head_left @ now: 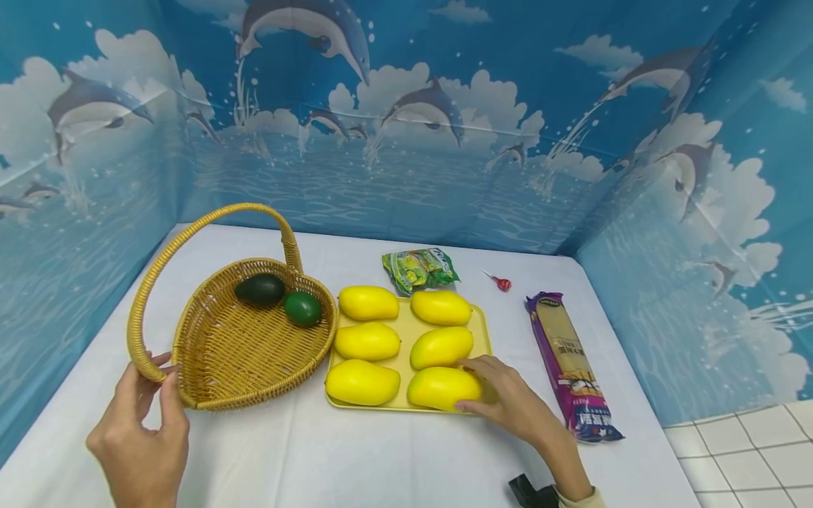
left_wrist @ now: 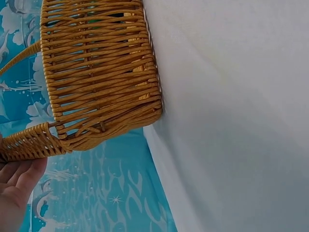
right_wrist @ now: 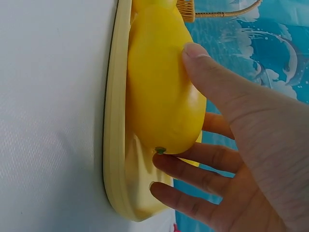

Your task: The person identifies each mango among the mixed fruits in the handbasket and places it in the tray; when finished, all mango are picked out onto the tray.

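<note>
At the left, my left hand (head_left: 142,430) grips the lower end of the handle of a wicker basket (head_left: 254,360), thumb and fingers on either side of it. The left wrist view shows the woven side of the basket (left_wrist: 101,72) and the fingertips under the handle's base. Inside lie a blackish-green avocado (head_left: 260,290) and a smaller green oval fruit (head_left: 303,309). My right hand (head_left: 511,398) holds the front right yellow mango (head_left: 443,388) on a pale yellow tray (head_left: 406,402). In the right wrist view its thumb presses the mango (right_wrist: 161,82), with fingers behind and beside the stem end.
Several more mangoes (head_left: 367,341) lie in two columns on the tray, close by the basket. Behind it sit a green snack bag (head_left: 419,269) and a red lollipop (head_left: 503,283). A purple-and-gold pasta packet (head_left: 571,367) lies at the right. Dolphin-print curtains (head_left: 394,169) enclose the white table.
</note>
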Tool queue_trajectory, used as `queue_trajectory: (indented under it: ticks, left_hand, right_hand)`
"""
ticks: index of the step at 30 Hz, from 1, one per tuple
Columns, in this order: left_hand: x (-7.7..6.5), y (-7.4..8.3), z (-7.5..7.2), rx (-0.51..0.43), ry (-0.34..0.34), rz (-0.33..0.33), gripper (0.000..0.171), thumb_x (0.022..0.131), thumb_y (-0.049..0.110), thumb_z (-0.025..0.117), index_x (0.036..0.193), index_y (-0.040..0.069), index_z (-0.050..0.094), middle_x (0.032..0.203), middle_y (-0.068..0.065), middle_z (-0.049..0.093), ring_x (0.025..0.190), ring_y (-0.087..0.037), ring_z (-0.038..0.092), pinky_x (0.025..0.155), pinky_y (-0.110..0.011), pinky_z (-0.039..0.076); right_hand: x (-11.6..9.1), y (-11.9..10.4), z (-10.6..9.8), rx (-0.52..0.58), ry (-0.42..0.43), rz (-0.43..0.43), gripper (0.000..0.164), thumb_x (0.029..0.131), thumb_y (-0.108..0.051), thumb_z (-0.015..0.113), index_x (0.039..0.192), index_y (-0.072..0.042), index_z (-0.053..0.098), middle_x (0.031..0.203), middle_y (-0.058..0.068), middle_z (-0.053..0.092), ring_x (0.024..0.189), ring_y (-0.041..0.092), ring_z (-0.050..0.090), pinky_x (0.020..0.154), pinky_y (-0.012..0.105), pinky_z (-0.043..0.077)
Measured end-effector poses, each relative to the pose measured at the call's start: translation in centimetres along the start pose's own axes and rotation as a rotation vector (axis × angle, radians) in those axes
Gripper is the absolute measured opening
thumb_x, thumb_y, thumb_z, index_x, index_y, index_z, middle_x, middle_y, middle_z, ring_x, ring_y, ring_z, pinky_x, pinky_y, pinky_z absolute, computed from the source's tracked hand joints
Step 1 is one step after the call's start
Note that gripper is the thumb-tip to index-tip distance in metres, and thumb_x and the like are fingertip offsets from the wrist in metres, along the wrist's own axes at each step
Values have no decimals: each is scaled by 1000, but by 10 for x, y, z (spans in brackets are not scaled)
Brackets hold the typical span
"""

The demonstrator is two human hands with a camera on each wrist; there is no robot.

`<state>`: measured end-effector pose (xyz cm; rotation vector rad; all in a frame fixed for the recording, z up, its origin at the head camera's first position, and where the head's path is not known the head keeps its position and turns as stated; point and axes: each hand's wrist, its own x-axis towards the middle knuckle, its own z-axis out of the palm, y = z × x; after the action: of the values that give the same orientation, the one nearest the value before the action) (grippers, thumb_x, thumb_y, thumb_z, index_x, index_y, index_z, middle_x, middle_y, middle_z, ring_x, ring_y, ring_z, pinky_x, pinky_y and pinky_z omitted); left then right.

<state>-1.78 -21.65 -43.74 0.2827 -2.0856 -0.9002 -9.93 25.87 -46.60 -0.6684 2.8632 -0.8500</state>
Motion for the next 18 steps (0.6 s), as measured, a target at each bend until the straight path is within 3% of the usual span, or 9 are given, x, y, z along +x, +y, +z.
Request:
queue_trajectory:
  ticks: [5,9,10,12,16,18]
  left_hand:
    - [1,3,-1,13,21,-1,39,98,-5,71,137,-6,67,130,-21,75,119,15,60,101,-5,49]
    - [0,12,-7,67,52,-4,50,100,3,73,149,0,62,139,-23,70,131,-22,67,105,-4,45]
    - [0,17,-8,70,93,4,51,100,6,73,149,1,62,141,-23,68,132,-30,66,107,-5,44]
    - [1,34,-11,62,202,34,51,99,13,71,149,0,63,145,-21,67,133,-42,63,113,-11,44]
    - [7,86,-8,-45,426,158,48,95,18,68,133,-9,69,142,-22,68,135,-46,61,123,-40,46]
    - [9,111,-1,-135,481,244,43,98,21,68,124,-14,70,134,-28,71,130,-50,63,123,-52,47]
  right_hand:
    - [-2,0,-2,-5,19,9,60,91,-42,88,139,-10,71,131,4,73,124,28,67,111,57,56]
    - [-4,-2,-10,-23,69,17,60,91,-41,88,139,-9,70,134,8,73,126,32,67,108,60,57]
    - [-4,-4,-12,-26,92,12,60,91,-39,88,140,-9,69,135,9,72,127,33,66,108,61,57]
    - [-3,-7,-17,-38,149,-3,62,92,-35,88,144,-9,66,141,10,68,132,35,62,108,63,56]
    - [6,-20,-25,-55,321,-96,70,96,-27,85,157,-11,55,160,14,51,147,38,48,116,68,47]
    - [15,-30,-26,-80,417,-143,72,101,-36,77,162,-12,48,170,14,40,155,38,37,122,70,38]
